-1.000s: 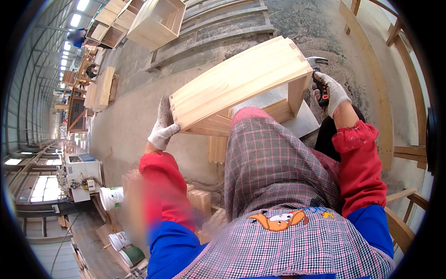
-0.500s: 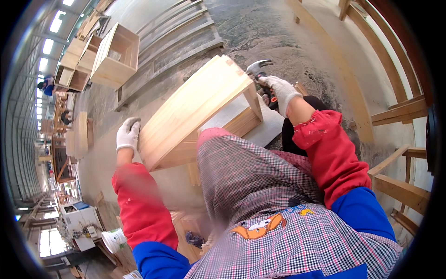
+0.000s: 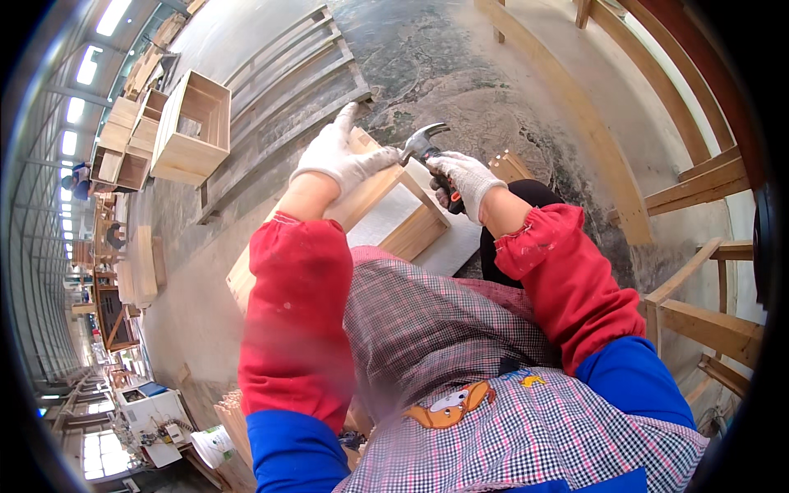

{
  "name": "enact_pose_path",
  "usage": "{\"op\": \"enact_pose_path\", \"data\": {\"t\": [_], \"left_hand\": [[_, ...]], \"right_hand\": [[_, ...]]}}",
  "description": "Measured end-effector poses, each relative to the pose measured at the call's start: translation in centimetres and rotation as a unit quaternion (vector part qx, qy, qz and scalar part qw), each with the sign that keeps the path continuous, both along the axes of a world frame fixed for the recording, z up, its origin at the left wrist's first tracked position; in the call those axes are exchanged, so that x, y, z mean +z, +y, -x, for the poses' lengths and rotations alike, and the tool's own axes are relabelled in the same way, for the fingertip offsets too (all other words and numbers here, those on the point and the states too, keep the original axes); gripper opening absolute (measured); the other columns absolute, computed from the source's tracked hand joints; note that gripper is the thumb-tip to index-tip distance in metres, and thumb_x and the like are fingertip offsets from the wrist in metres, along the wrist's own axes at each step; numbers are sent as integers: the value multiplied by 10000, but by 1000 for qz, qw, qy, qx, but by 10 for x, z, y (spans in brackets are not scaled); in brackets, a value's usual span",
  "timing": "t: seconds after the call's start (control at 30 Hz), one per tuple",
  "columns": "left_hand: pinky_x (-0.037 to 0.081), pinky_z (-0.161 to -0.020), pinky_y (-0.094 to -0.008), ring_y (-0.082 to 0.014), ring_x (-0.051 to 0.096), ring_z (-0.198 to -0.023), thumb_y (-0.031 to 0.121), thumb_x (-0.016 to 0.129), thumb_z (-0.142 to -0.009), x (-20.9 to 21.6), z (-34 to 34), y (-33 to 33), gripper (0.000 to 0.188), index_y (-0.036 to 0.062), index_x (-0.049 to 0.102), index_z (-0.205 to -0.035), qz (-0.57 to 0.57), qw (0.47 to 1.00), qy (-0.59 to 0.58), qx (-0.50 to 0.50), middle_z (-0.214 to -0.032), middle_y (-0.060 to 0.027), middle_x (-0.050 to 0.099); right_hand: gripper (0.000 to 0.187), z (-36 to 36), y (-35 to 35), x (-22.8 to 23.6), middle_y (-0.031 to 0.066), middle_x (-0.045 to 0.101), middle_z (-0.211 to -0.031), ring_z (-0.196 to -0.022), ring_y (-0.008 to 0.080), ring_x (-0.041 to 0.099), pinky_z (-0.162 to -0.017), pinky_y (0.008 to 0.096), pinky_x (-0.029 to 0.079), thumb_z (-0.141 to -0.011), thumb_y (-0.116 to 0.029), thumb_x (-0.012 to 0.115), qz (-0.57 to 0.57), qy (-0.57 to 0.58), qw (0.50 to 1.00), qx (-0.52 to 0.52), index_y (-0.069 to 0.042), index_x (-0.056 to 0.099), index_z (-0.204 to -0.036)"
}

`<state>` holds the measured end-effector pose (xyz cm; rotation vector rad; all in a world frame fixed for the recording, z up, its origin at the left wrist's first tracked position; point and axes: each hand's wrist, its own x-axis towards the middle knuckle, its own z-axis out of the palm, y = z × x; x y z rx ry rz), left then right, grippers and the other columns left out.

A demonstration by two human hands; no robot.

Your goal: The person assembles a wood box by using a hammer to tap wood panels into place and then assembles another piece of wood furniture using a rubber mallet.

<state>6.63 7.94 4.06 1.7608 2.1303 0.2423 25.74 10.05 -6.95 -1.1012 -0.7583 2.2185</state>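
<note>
A pale wooden box frame lies slantwise beside my knees, its middle open. My left hand, in a white glove, rests over the frame's far end with thumb and fingers spread apart, hiding part of the top board. In my gloved right hand is a claw hammer, gripped by its dark handle with orange parts. The hammer's metal head is just above the frame's far corner, close to my left fingers. My left forearm covers the near part of the frame.
A slatted wooden pallet lies on the floor ahead. Wooden boxes stand at the far left. Timber rails run along the right, with a wooden stand nearer me. A white bucket is at lower left.
My left hand has moved from the frame's left end forward and right to its far end. The hammer stays in my right hand, shifted slightly left. The view has turned a little.
</note>
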Motion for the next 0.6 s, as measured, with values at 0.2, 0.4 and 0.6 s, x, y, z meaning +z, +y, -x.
{"op": "enact_pose_path", "data": {"t": [0.2,0.4,0.6], "left_hand": [[459,-788,-279,-134,585,-822,300,648,-855,-11,33,18,338,31,669,-1058,-2,972,-214,97,-959,-61,680],[435,-778,-299,-143,562,-814,307,580,-903,-21,38,17,317,21,673,-1003,-43,988,-143,32,-900,-67,665],[424,-891,-420,-382,550,-1032,451,307,-958,-19,55,-13,522,46,621,-1062,-100,993,44,35,-1074,-202,615]], "right_hand": [[167,2,-2,3,53,542,-718,-462,128,481,-415,256,409,-881,-194,585,24,-8,1000,-13,-74,548,-990],[132,7,-2,-12,22,531,-696,-535,109,492,-438,230,414,-889,-230,597,17,-17,1000,-14,-117,544,-845],[371,2,-2,15,19,526,-680,-471,93,473,-415,245,399,-865,-187,615,-134,-48,988,-56,-63,515,-1201]]}}
